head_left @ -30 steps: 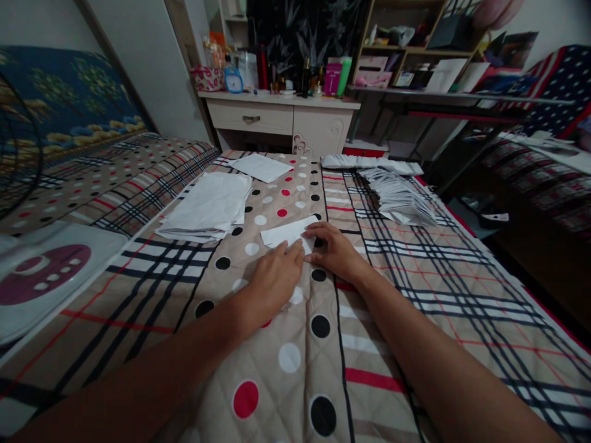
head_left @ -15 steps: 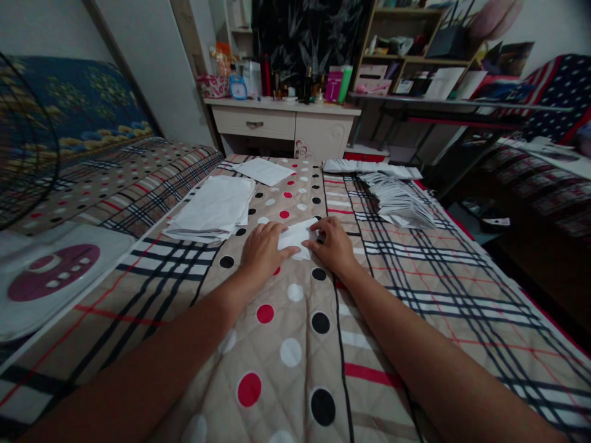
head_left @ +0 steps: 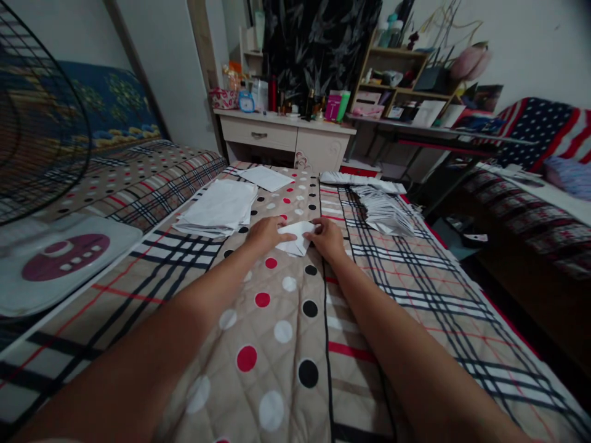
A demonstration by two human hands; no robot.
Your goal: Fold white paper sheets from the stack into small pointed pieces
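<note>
A small folded sheet of white paper [head_left: 298, 231] is held between my two hands, just above or on the patterned bedspread [head_left: 277, 307]. My left hand [head_left: 268, 234] pinches its left edge, thumb on the near face. At the right edge, my right hand [head_left: 329, 237] grips it with thumb and fingers. Crease lines and a pointed lower part show on the paper. To the left of my hands lies a stack of white paper sheets [head_left: 219, 206]. On the right is a row of folded white paper pieces [head_left: 382, 209], packed close together.
Behind the stack lies a separate white sheet [head_left: 266, 178]. A long strip of folded paper [head_left: 362, 181] borders the folded row. A fan [head_left: 41, 111] with a white and purple base [head_left: 69, 255] stands at left. A cluttered white dresser [head_left: 258, 130] stands past the bed's far end.
The paper has been lifted and tilted, so its creased near side shows more. Both hands now pinch its edges. The head view has shifted, bringing more of the fan into sight.
</note>
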